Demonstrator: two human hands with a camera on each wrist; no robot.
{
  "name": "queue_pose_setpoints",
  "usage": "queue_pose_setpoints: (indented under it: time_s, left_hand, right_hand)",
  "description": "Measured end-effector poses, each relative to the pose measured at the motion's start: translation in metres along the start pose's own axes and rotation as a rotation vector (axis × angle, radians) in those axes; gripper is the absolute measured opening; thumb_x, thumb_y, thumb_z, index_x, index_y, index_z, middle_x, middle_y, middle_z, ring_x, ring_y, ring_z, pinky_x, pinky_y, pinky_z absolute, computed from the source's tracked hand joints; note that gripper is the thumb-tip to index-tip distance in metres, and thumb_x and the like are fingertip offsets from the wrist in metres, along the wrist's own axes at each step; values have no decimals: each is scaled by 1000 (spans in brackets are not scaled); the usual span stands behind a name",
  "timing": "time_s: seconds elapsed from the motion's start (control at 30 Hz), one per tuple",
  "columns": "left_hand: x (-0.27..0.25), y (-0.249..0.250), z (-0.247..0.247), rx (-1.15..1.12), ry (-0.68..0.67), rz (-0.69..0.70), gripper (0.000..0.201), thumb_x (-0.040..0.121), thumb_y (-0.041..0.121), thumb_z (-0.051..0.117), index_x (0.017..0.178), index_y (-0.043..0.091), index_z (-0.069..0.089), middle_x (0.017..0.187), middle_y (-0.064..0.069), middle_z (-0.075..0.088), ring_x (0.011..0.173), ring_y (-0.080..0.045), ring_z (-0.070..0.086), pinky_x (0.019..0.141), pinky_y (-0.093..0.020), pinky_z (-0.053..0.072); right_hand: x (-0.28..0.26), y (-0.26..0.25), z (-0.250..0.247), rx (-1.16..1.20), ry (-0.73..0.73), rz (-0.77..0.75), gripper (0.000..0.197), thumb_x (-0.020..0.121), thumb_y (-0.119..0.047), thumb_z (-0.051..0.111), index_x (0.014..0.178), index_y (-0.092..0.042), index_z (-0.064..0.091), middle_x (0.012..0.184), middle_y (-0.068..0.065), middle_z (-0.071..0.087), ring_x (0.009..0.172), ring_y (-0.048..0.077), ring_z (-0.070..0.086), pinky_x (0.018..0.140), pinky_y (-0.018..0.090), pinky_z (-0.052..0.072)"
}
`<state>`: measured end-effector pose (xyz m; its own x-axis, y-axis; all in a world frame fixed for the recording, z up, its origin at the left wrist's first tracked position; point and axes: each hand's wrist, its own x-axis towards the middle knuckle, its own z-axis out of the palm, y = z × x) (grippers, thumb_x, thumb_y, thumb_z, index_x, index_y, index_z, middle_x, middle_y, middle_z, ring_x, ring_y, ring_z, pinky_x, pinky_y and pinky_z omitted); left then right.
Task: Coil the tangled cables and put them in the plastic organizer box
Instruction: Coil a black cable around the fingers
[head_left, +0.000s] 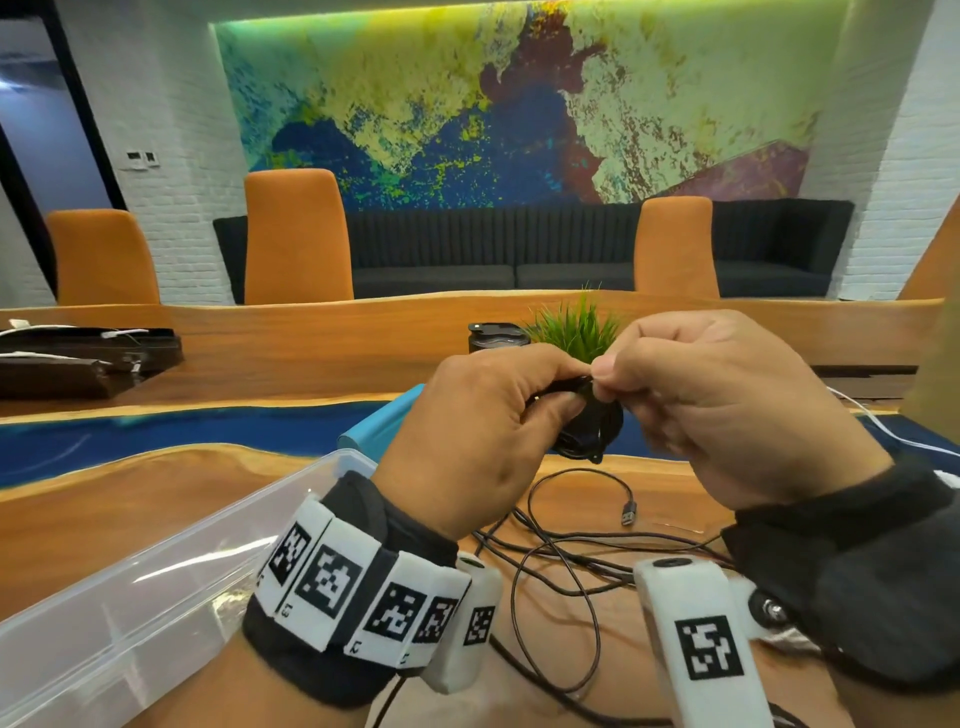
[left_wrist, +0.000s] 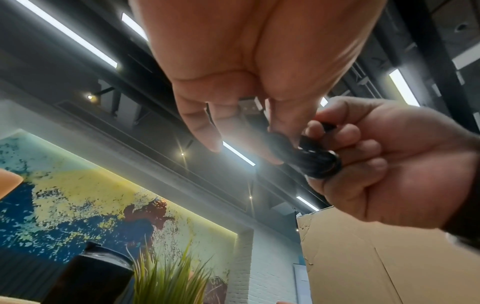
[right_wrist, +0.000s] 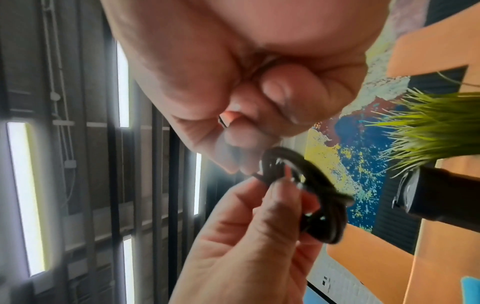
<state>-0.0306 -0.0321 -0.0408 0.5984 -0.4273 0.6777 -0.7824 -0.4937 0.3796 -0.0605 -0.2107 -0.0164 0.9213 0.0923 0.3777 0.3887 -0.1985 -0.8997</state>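
A small coil of black cable hangs above the table between both hands. My left hand grips the coil with curled fingers and thumb. My right hand pinches the cable at the coil's top. In the right wrist view the coil sits in the left hand's fingers, under the curled right hand. In the left wrist view the coil lies against the right hand's fingers. The clear plastic box stands at the lower left, under my left wrist. Loose tangled black cables lie on the table below the hands.
A USB plug ends one loose cable. A blue lid lies behind the box. A black cup and a green plant stand beyond the hands. A white cable runs along the right. Dark cases sit far left.
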Motion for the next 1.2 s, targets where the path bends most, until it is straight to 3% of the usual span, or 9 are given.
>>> queue_pose_setpoints:
  time_s: [0.17,0.3,0.43,0.53,0.67,0.73,0.87,1.0,1.2]
  left_hand:
    - [0,-2,-2,132,-104,18,24,93,32,47,102,26,68,86,10,65,81,-9,57,72,-36,50]
    - [0,-4,-13,-38,-208,-24,19,99,25,49,98,21,67,84,8,65,81,-9,61,73,-31,52]
    - [3,-1,-17,-204,-167,-63,20,101,20,50,96,17,69,80,7,66,76,-7,62,69,-17,49]
    - [3,-1,-12,-217,-88,-99,15,99,16,56,97,18,71,79,7,69,76,-5,64,69,-21,52]
    - [4,0,-6,-197,88,-107,12,95,19,61,102,18,71,85,9,71,81,-6,67,73,-30,58]
    - [3,3,-4,-190,136,-76,10,95,20,62,104,20,68,89,10,71,83,-5,68,71,-27,59]
    - [1,8,-2,-130,181,-22,11,95,18,62,106,19,65,91,10,70,87,-1,66,70,-15,55]
    - [1,9,-3,-60,269,29,14,94,22,61,101,13,67,91,5,70,85,-7,65,69,-23,57]
    - [0,13,0,29,311,125,15,96,21,60,96,9,67,80,0,66,72,-19,62,60,-41,52]
  right_hand:
    - [4,4,-1,35,-11,-12,21,88,-8,60,67,-8,65,53,1,46,45,6,40,41,20,29]
    - [7,13,-7,-145,-27,-256,16,91,-22,62,82,-9,67,66,4,58,58,15,53,51,29,46]
    - [12,20,-9,-401,22,-471,18,90,-33,61,95,-19,71,89,1,63,88,20,60,74,39,52]
    - [13,25,-6,-531,68,-539,19,90,-34,56,96,-25,72,87,-4,63,86,15,60,71,36,52]
    - [9,18,5,-295,68,-334,16,90,-15,65,87,-28,73,76,-3,72,71,14,69,59,27,58]
    - [7,13,8,-38,55,-159,6,81,-16,70,85,-16,75,74,5,75,68,19,72,57,31,61]
    - [6,8,-2,183,5,53,24,72,-23,69,88,-5,72,73,11,70,56,15,60,45,21,47]
    - [5,1,-9,316,-40,152,26,72,-23,65,88,-3,72,69,6,63,53,12,53,45,22,37]
    - [-1,-7,-1,250,-61,125,19,59,-34,76,69,-19,69,66,6,65,53,13,46,52,23,31]
